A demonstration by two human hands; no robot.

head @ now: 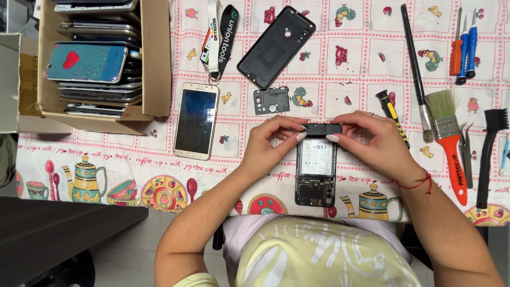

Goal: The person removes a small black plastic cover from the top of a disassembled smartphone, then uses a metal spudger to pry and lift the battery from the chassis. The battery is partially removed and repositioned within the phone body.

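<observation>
We are pinching a small black cover strip (322, 128) between left hand (267, 142) and right hand (375, 143) over the opened phone (316, 172), frame centre; its back cover (275, 47) is lying removed, upper centre

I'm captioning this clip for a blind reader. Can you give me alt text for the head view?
Both hands, left hand and right hand, hold a small black part over an opened phone on a patterned tablecloth. A gold phone and a box of phones lie left; brushes and screwdrivers right.
</observation>
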